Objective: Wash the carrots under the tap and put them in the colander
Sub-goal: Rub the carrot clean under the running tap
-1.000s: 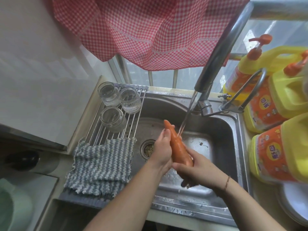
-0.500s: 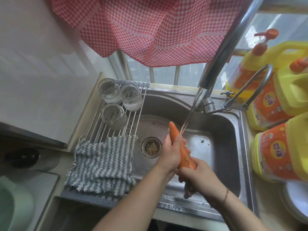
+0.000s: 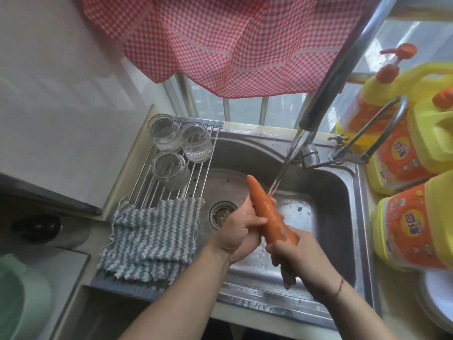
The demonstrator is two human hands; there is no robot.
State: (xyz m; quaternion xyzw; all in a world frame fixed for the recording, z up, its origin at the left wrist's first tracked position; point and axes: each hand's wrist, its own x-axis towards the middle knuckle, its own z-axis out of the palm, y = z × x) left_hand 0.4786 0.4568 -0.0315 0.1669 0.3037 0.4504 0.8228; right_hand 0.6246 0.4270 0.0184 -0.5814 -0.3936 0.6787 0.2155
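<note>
The only print stands on the three yellow detergent jugs at the right edge of the sink. Each wears an orange label with a round yellow badge: the back jug [image 3: 392, 153], the near jug [image 3: 411, 224], and a pump bottle [image 3: 362, 114] behind them. The badges hold two light characters, too blurred to read. No numbers or other words can be made out.
</note>
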